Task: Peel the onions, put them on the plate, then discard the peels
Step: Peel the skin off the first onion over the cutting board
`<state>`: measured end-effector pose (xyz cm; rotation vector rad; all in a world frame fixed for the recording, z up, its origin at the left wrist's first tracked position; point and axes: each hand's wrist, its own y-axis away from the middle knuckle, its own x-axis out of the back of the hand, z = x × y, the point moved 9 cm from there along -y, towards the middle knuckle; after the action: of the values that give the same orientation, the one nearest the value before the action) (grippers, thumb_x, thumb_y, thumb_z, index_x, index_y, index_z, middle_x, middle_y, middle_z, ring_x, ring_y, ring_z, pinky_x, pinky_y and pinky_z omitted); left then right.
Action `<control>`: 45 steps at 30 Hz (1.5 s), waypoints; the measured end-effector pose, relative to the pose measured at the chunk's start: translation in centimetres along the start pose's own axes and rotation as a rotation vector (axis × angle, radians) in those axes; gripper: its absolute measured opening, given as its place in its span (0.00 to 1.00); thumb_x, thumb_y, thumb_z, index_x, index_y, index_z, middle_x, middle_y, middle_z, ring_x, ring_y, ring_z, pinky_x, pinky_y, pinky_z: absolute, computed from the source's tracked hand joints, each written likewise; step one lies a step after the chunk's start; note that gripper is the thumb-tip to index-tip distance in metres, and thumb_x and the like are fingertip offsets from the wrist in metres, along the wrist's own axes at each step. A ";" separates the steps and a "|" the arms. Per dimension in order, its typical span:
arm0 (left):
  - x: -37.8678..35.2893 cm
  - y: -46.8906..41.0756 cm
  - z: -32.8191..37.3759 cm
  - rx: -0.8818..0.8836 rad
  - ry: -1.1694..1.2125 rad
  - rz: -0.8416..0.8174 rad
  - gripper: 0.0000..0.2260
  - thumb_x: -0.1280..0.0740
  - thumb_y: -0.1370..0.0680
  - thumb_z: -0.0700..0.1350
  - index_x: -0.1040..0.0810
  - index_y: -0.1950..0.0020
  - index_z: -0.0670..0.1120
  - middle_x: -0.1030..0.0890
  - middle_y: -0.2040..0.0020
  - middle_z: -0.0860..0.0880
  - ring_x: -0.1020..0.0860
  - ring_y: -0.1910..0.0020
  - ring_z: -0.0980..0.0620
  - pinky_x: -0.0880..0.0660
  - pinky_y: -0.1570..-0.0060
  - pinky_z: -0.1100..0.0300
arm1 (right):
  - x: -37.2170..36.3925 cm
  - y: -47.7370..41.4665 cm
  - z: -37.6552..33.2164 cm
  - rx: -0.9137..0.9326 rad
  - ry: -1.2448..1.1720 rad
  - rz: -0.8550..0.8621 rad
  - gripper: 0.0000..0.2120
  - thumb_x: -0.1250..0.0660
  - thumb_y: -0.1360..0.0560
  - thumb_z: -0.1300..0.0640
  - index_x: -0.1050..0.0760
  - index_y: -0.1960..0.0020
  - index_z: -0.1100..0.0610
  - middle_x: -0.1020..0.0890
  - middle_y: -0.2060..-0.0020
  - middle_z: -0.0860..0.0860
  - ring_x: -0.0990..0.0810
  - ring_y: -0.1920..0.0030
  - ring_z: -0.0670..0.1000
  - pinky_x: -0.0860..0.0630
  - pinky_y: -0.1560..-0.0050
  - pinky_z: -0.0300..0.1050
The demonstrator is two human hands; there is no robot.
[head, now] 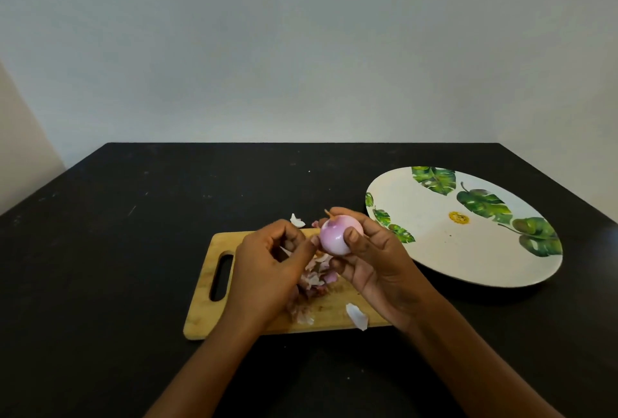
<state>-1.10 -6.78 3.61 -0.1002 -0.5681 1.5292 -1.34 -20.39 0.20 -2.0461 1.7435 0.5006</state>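
My right hand (374, 260) grips a pale purple, mostly peeled onion (336, 237) above the wooden cutting board (214, 320). My left hand (267, 267) is curled beside the onion, its thumb and fingertips touching the onion's left side; whether it pinches a strip of skin I cannot tell. A heap of onion peels (314, 280) lies on the board under my hands. One loose peel (357, 315) sits at the board's front right edge and another loose peel (297, 220) lies just behind the board. The white plate (444, 250) with green leaf prints stands to the right with nothing on it.
Everything rests on a black table (117, 233) whose far edge meets a plain pale wall. The board's handle slot (220, 272) faces left.
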 end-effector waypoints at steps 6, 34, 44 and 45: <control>0.3 0.0 0.0 -0.047 -0.047 0.049 0.24 0.44 0.22 0.61 0.23 0.65 0.45 0.22 0.68 0.49 0.24 0.69 0.56 0.30 0.70 0.66 | -0.1 0.3 0.1 -0.036 0.109 0.016 0.22 0.18 0.42 0.48 0.17 0.50 0.52 0.16 0.52 0.54 0.16 0.54 0.55 0.18 0.60 0.45; 1.0 1.2 2.1 -0.416 -0.276 0.215 0.14 0.38 0.24 0.46 0.21 0.67 0.42 0.25 0.72 0.53 0.28 0.73 0.57 0.31 0.72 0.67 | -1.7 1.0 0.7 0.021 0.149 0.038 0.18 0.22 0.38 0.56 0.22 0.50 0.58 0.16 0.55 0.53 0.17 0.52 0.53 0.19 0.54 0.47; 1.1 1.4 2.8 -0.569 -0.492 0.230 0.11 0.36 0.26 0.44 0.20 0.64 0.41 0.22 0.71 0.49 0.26 0.72 0.55 0.29 0.69 0.63 | -1.6 1.9 -0.4 0.151 0.448 0.162 0.23 0.24 0.41 0.49 0.24 0.48 0.55 0.16 0.53 0.45 0.17 0.50 0.46 0.20 0.56 0.39; 1.0 1.7 3.2 -0.609 -0.510 0.245 0.10 0.37 0.27 0.43 0.21 0.65 0.41 0.23 0.71 0.48 0.28 0.72 0.57 0.29 0.68 0.67 | -1.3 1.9 -0.5 0.164 0.462 0.192 0.25 0.23 0.42 0.48 0.24 0.48 0.55 0.17 0.51 0.47 0.17 0.50 0.47 0.20 0.55 0.41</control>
<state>-4.03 -6.59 6.04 -0.2565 -1.4660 1.5730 -3.40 -19.78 1.15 -1.9947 2.1734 -0.0757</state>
